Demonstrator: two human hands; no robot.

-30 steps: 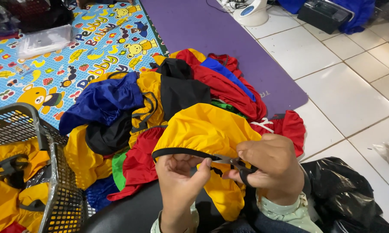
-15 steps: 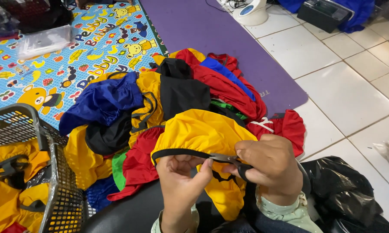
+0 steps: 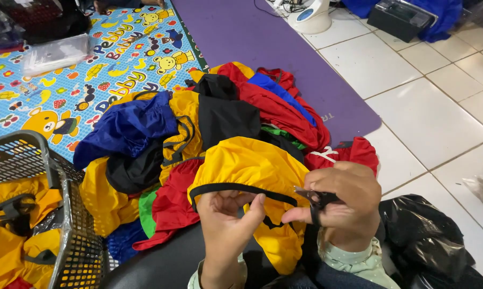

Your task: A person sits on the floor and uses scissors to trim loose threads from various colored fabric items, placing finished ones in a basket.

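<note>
Left hand [image 3: 228, 225] pinched black elastic band [image 3: 241, 188] of yellow cover [image 3: 252, 166], held over lap. Right hand [image 3: 340, 206] gripped small black snips [image 3: 316, 199] at band's end. Best kept band taut, blades off yellow fabric. Basket [image 3: 54, 176] crowded left; garment pile [image 3: 209, 123] ahead; tiled floor [image 3: 429, 118] open right.

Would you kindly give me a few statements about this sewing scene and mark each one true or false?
1. The left hand pinches the black strap of the yellow garment. True.
2. The right hand holds small black snips. True.
3. The wire basket holds blue garments. False: it holds yellow ones.
4. The purple mat lies over the garment pile. False: it lies on the floor behind the pile.
5. A black plastic bag sits by the right hand. True.
</note>
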